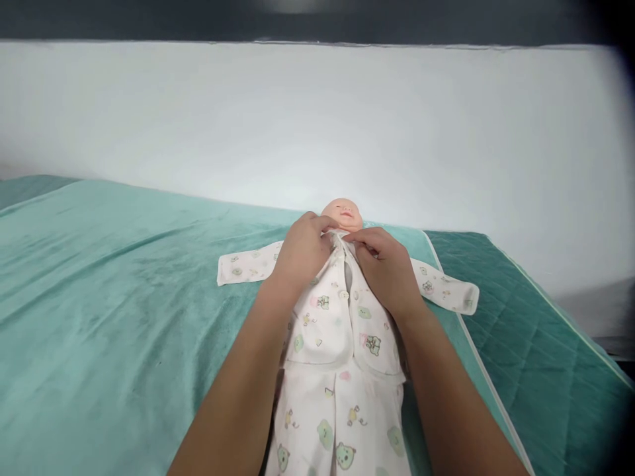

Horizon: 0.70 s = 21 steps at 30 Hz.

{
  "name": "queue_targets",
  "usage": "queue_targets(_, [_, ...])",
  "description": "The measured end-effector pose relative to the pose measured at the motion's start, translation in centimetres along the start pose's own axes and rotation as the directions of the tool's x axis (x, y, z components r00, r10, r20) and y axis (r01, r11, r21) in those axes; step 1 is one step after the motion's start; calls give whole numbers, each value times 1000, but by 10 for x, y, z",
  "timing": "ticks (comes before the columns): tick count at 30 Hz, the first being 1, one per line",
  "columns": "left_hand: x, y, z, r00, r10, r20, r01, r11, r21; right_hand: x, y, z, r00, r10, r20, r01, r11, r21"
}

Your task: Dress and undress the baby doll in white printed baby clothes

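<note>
A baby doll [343, 210] lies on its back, head toward the wall, in a white printed jacket [322, 330] and matching trousers [357, 423]. The jacket's long sleeves spread out to both sides. At the neck, my left hand [305, 248] pinches the collar on the left, fingers closed on the cloth. My right hand [381, 264] grips the facing collar edge between thumb and fingers. The two edges meet at the top, while below them the front gapes slightly. A button [344, 295] shows on the left front edge. The fastening under my fingertips is hidden.
A light green velvety sheet [124, 317] covers the bed, with folds on the left. Along the right runs a darker green quilted mattress [536, 330]. A white wall [317, 125] rises just behind the doll's head.
</note>
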<state>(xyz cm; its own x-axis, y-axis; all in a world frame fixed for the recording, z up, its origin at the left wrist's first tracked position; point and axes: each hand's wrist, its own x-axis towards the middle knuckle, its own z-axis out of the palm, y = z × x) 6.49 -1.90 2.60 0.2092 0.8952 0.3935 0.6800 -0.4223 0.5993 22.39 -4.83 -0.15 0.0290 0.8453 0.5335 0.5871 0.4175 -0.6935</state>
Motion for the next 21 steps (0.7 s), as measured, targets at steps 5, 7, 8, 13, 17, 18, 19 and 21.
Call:
queue_targets(5, [0,0,0,999,35,30,-36,999,19,0,0,0,1000,-7,27,8,999,-32])
queue_targets(7, [0,0,0,999,35,41,-36,999,30,0,-1,0,1000,16,25,-14,998,-60])
queue_targets(8, [0,0,-1,999,32,45,-33,999,34,0,-1,0,999,32,18,-30,997,-78])
queue_targets(13, [-1,0,-1,998,41,50,-44,997,58,0,-2,-1,999,34,-6,-35,994,-107])
queue_targets(17, [-2,-1,2,995,95,10,-96,993,66,0,-1,-2,1000,-3,9,3,996,-85])
queue_targets(18, [-2,-1,2,994,111,14,-111,991,71,0,-1,-2,1000,-8,12,9,996,-84])
queue_targets(19, [-2,-1,3,992,122,26,-124,989,81,0,-1,-3,1000,-11,18,12,997,-82])
queue_targets(21, [-2,0,3,991,123,55,-129,985,116,0,-2,-3,999,-16,33,18,997,-77])
